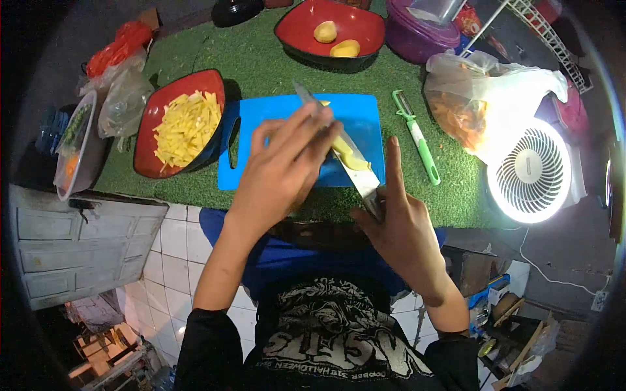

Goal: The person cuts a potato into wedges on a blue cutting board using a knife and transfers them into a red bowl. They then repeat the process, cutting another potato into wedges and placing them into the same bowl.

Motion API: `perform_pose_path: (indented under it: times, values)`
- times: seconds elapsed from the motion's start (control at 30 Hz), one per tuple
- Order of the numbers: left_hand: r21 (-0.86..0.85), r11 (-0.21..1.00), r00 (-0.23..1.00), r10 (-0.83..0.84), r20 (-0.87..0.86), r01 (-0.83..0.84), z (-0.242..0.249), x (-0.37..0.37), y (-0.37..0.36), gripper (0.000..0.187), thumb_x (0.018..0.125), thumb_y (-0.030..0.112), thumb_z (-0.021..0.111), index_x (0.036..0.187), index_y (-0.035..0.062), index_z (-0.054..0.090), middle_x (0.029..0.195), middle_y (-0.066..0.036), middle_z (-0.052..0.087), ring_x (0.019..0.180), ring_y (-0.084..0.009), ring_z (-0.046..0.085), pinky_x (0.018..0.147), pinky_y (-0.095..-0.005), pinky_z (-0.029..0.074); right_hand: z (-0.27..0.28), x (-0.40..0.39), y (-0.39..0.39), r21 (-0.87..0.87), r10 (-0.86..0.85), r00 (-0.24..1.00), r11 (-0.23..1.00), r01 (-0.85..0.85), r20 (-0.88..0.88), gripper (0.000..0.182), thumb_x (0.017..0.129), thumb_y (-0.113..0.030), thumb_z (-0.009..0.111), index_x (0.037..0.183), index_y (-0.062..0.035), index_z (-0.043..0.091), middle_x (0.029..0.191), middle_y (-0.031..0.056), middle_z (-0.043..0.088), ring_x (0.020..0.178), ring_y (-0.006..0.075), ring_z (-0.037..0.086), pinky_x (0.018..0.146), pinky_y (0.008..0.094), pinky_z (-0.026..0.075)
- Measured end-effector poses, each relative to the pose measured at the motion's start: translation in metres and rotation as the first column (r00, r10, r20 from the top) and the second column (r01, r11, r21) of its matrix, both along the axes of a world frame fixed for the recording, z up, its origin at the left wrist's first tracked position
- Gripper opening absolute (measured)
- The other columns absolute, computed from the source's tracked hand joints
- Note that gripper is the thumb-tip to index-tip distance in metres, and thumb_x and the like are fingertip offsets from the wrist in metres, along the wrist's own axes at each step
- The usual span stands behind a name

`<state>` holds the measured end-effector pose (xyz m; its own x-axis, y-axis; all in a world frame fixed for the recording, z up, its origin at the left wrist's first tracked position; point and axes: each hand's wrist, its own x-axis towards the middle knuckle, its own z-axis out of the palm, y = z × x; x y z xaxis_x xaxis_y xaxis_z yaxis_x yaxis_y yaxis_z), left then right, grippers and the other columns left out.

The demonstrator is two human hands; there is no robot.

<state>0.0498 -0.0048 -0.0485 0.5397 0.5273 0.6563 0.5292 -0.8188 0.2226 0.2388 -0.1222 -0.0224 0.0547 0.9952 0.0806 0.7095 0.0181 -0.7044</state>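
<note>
Green turf-like cover [254,55] lies under everything at your work spot in the head view, with the blue cutting board [366,117] straight ahead of you. Your right hand [407,228] is closed around the handle of the knife [362,180], its index finger pointing out straight. The blade slants away over the board, tip to the far left, and pale yellow slices [350,155] lie along it. Your left hand [280,173] arches over the blade, fingers bent and close together, hiding its middle; you cannot tell whether they grip the slices or only rest there.

Just left of the board, a red bowl [146,127] holds a heap of cut yellow strips [188,130]; further left are a clear bag [124,104] and a plastic tub [83,153]. Beyond the board, another red bowl [297,31] carries two yellow chunks [325,31], beside a purple container [417,36]. To your right, a green-and-white peeler [419,140] lies near the board, then a bag of peelings [460,117] and a brightly lit, round white fan [529,168] crowd that side.
</note>
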Motion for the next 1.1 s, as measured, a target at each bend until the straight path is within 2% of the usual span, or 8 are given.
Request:
perform_pose_path:
  times: [0.07,0.3,0.5,0.7,0.9,1.0,1.07,1.1]
  values:
    - [-0.035,0.991,0.966,-0.137,-0.218,0.132,0.010,0.004,-0.001,0.061,0.076,0.005,0.073,0.136,0.0096,0.062,0.144,-0.007,0.057,0.135,-0.0266,0.053,0.104,-0.0450,0.040,0.003,0.002,0.001,-0.047,-0.008,1.000,0.999,0.009,0.018,0.111,0.082,-0.006,0.077,0.161,-0.0050,0.000,0.079,0.0211,0.067,0.073,0.0425,0.068,0.068,0.0465,0.053]
    - [0.023,0.958,0.912,-0.265,-0.314,0.286,0.006,0.014,0.000,0.061,0.077,0.009,0.073,0.137,0.0101,0.061,0.140,-0.007,0.061,0.136,-0.0234,0.053,0.107,-0.0483,0.037,0.012,0.012,0.007,-0.024,0.011,0.999,1.000,-0.010,0.032,0.113,0.080,-0.006,0.078,0.161,-0.0046,-0.002,0.078,0.0214,0.066,0.075,0.0434,0.068,0.068,0.0504,0.053]
    - [0.019,0.983,0.909,-0.160,-0.384,0.181,0.005,0.017,0.018,0.049,0.084,0.004,0.067,0.133,0.0093,0.063,0.138,-0.007,0.063,0.131,-0.0225,0.057,0.109,-0.0458,0.039,0.006,0.012,0.005,-0.010,0.072,0.995,0.997,-0.071,0.073,0.112,0.081,-0.006,0.077,0.161,-0.0036,-0.002,0.080,0.0238,0.066,0.075,0.0437,0.068,0.069,0.0507,0.053]
    - [-0.040,0.976,0.879,-0.212,-0.426,0.215,0.002,0.020,0.036,0.056,0.082,0.002,0.065,0.137,0.0080,0.059,0.141,-0.011,0.060,0.134,-0.0261,0.054,0.115,-0.0455,0.037,0.007,0.022,-0.007,-0.062,0.076,0.996,0.995,-0.072,0.053,0.111,0.082,-0.006,0.076,0.161,-0.0037,-0.002,0.084,0.0265,0.067,0.077,0.0451,0.069,0.070,0.0505,0.053]
    - [-0.091,0.992,0.845,-0.127,-0.520,0.093,0.020,0.031,0.028,0.070,0.080,-0.003,0.059,0.148,0.0083,0.046,0.153,-0.014,0.047,0.144,-0.0288,0.043,0.119,-0.0482,0.031,0.011,0.036,-0.024,-0.108,0.069,0.991,0.992,-0.057,0.115,0.113,0.081,-0.006,0.077,0.160,-0.0025,-0.004,0.087,0.0265,0.068,0.078,0.0453,0.069,0.069,0.0503,0.054]
    - [-0.160,0.962,0.806,-0.273,-0.525,0.222,0.040,0.044,0.003,0.074,0.079,-0.003,0.060,0.151,0.0081,0.043,0.158,-0.015,0.041,0.147,-0.0304,0.037,0.120,-0.0496,0.029,0.013,0.041,-0.023,-0.118,0.008,0.996,0.993,0.002,0.088,0.115,0.081,-0.006,0.078,0.160,-0.0024,-0.005,0.086,0.0259,0.067,0.077,0.0439,0.069,0.069,0.0494,0.054]
    - [-0.297,0.878,0.759,-0.476,-0.445,0.376,0.042,0.053,-0.009,0.072,0.078,-0.004,0.061,0.148,0.0065,0.046,0.159,-0.016,0.038,0.149,-0.0316,0.034,0.120,-0.0500,0.029,0.011,0.045,-0.025,-0.013,0.050,0.997,0.999,-0.049,0.063,0.118,0.080,-0.006,0.080,0.160,-0.0021,-0.006,0.086,0.0244,0.067,0.076,0.0420,0.069,0.068,0.0480,0.054]
    - [-0.297,0.875,0.756,-0.481,-0.444,0.382,0.040,0.058,-0.011,0.072,0.078,-0.004,0.061,0.148,0.0065,0.046,0.159,-0.016,0.038,0.149,-0.0316,0.034,0.120,-0.0500,0.029,0.011,0.044,-0.026,-0.013,0.044,0.997,0.999,-0.043,0.063,0.118,0.080,-0.006,0.080,0.160,-0.0021,-0.006,0.086,0.0244,0.067,0.076,0.0420,0.069,0.068,0.0480,0.054]
